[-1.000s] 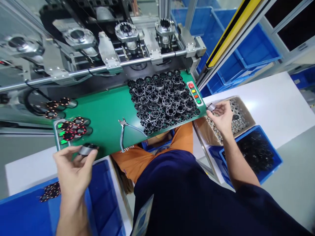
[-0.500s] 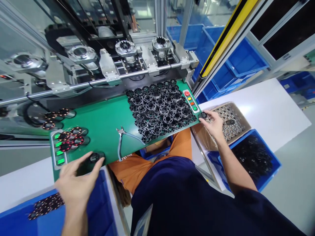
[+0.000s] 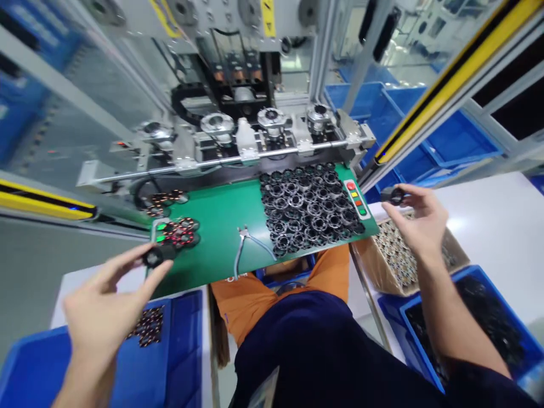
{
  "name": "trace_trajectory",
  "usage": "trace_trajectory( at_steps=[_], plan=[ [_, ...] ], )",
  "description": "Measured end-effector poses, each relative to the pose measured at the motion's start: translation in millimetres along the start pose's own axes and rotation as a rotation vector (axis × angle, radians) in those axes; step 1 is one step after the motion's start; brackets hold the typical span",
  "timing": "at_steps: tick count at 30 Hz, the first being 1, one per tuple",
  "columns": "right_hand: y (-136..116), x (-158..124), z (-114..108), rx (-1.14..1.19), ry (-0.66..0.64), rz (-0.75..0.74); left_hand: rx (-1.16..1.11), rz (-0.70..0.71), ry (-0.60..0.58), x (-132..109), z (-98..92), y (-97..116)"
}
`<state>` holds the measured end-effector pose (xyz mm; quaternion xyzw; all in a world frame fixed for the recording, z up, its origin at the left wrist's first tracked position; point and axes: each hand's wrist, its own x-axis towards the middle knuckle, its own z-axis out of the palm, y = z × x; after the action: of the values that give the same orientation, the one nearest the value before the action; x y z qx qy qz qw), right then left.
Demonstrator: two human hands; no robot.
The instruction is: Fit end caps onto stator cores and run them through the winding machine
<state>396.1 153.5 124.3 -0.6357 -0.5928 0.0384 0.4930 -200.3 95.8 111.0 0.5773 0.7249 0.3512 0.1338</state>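
My left hand (image 3: 100, 297) pinches a black cylindrical piece (image 3: 159, 256) between thumb and fingers, over the left end of the green work surface (image 3: 221, 209). A second black cylindrical piece (image 3: 391, 195) is gripped in my right hand (image 3: 423, 224), raised above the right end of the surface. Just beyond my left hand stand several stator cores wound with copper wire (image 3: 181, 231). Dense rows of unwound black stator cores (image 3: 308, 209) cover the right part of the surface. Blue-handled side cutters (image 3: 242, 246) lie open between the two groups.
Behind the surface runs a machine with several round metal fixtures (image 3: 216, 123) along a rail. A button panel (image 3: 357, 199) sits at right, beside a cardboard box (image 3: 369, 255) of metal cores and a blue bin (image 3: 461, 275) of black parts. Another blue bin (image 3: 182, 334) stands at lower left.
Both hands have risen from the ends of the green surface, each carrying a black cylindrical piece. The camera view has shifted, so the bench appears farther right and lower.
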Motion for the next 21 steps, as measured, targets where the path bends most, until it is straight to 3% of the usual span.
trace_trajectory(
  at_steps=[3, 5, 8, 10, 13, 15, 18, 21],
  plan=[
    [-72, 51, 19, 0.103, -0.108, -0.234, -0.108, 0.09, 0.134, 63, -34.0, 24],
    [-124, 85, 51, 0.12, -0.261, -0.425, -0.093, 0.166, 0.143, 114, -52.5, 42],
    [-192, 132, 131, 0.166, -0.493, -0.63, 0.068, 0.305, 0.051, 192, -66.1, 61],
    [-223, 159, 200, 0.12, -0.604, -0.646, 0.145, 0.353, -0.047, 239, -63.1, 67],
    [-245, 190, 298, -0.044, -0.666, -0.606, 0.119, 0.31, -0.153, 294, -44.0, 66],
    [-248, 204, 345, -0.107, -0.678, -0.603, 0.082, 0.285, -0.187, 320, -27.1, 59],
    [-242, 217, 386, -0.145, -0.689, -0.62, 0.041, 0.245, -0.225, 348, -5.0, 42],
    [-234, 229, 403, -0.173, -0.716, -0.656, 0.017, 0.219, -0.244, 367, 8.0, 23]
  ],
)
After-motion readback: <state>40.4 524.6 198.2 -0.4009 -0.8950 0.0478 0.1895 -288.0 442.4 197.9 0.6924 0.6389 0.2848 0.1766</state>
